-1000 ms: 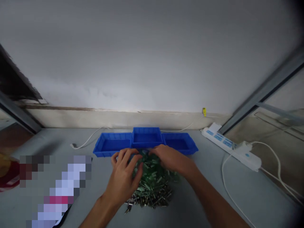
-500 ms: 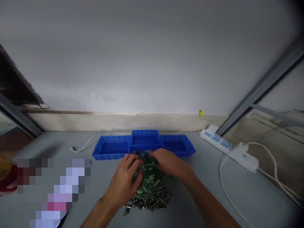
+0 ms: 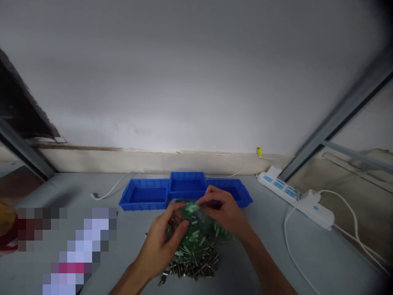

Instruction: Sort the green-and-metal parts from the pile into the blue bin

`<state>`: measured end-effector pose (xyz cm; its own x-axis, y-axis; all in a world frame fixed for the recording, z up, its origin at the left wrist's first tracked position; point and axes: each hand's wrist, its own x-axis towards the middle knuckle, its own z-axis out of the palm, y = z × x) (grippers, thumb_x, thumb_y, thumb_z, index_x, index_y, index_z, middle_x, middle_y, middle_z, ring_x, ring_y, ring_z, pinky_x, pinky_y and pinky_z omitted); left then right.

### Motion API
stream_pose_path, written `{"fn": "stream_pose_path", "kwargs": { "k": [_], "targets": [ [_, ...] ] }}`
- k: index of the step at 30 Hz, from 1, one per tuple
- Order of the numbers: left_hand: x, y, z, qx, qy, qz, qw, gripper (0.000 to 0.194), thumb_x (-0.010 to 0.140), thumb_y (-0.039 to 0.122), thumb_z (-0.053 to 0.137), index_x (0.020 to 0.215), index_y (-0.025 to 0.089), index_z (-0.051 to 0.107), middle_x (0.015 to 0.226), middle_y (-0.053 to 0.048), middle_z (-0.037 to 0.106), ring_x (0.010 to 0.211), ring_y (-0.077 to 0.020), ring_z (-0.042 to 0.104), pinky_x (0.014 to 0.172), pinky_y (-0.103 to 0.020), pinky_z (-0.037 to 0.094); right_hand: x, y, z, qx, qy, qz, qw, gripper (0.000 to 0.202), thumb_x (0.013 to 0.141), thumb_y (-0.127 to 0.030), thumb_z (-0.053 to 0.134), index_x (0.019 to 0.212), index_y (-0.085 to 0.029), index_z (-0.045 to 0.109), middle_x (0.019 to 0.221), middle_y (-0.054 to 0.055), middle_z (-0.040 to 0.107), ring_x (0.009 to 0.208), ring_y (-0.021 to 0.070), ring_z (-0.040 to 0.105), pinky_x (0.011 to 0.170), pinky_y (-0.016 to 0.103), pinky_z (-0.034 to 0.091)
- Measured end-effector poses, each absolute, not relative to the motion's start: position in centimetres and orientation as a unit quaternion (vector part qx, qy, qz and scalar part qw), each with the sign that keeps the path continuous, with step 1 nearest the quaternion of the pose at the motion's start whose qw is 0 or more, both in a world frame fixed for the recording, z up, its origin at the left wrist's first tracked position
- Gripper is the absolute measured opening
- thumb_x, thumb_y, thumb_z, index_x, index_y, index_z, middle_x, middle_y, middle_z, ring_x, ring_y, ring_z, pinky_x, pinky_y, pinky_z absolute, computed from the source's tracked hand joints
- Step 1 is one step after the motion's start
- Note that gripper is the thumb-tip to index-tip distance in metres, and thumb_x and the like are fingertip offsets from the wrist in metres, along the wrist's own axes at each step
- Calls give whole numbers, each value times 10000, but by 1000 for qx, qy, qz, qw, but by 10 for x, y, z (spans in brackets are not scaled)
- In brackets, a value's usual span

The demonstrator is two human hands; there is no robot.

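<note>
Right hand risen since, grip pinching crumpled, see-through green plastic; left hand half-curled, hold unclear.

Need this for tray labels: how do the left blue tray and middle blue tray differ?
The left blue tray looks wider; the middle blue tray narrower. The middle blue tray sits higher in the picture, the left blue tray lower. Both are blue and open-topped.
</note>
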<state>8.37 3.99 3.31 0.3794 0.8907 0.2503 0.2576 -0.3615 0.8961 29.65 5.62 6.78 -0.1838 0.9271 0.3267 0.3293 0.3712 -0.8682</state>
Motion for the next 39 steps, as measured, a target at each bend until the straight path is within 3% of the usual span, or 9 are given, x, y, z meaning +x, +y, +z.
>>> {"fn": "stream_pose_path", "kwargs": {
  "k": [3,8,12,15,18,22,27,31,39],
  "targets": [
    [83,41,34,664,394,433,466,282,963,403,505,1163,214,566,903,-28,653,827,-180,618,724,-266,486,287,49,54,-434,-675,344,488,168,789,-154,646,791,-241,790,722,10,615,593,105,532,503,217,365],
    [79,46,31,639,432,447,453,282,954,423,523,1110,200,597,854,-30,662,760,-173,611,648,-250,476,278,41,46,-455,-634,387,491,324,711,-88,582,891,-258,791,980,48,716,762,163,660,553,229,500],
    [76,49,31,679,420,469,378,277,965,332,501,1219,226,524,1049,-57,649,916,-196,618,781,-306,500,275,44,48,-447,-540,434,566,205,708,-168,644,847,-236,779,939,38,721,647,145,641,526,247,539],
    [72,51,34,759,399,436,273,229,948,245,500,1174,228,532,1079,-65,630,975,-211,594,865,-360,481,277,50,48,-463,-490,420,608,335,721,-250,689,1052,-227,733,1046,72,713,731,189,672,540,279,560],
    [68,53,37,852,373,322,175,190,888,213,556,1074,223,595,1105,-72,619,1025,-256,567,939,-446,444,280,53,43,-516,-501,416,557,570,736,-289,691,1294,-225,595,1185,118,677,811,228,688,561,316,569],
    [66,53,34,889,393,191,138,386,750,199,657,1130,237,597,1165,-79,606,1084,-325,536,931,-504,448,281,48,38,-547,-596,381,447,234,807,-273,632,1008,-193,722,914,69,747,750,200,678,657,317,538],
    [67,52,34,884,410,153,165,345,689,85,579,1000,225,628,1046,-56,645,992,-297,584,890,-449,471,275,42,38,-542,-664,332,394,147,823,-212,614,901,-201,739,802,22,739,692,164,646,608,259,469],
    [66,54,38,835,426,255,235,211,803,92,496,922,208,627,896,-38,663,861,-226,621,774,-340,483,272,43,36,-542,-658,346,391,150,819,-224,631,927,-199,732,773,21,728,681,161,633,615,260,451],
    [73,56,41,597,457,493,438,168,826,344,645,826,177,631,729,8,600,695,-147,559,645,-231,455,262,39,35,-487,-456,601,440,323,834,-451,631,1012,-183,614,585,-3,674,397,90,467,392,197,296]
  ]
}}
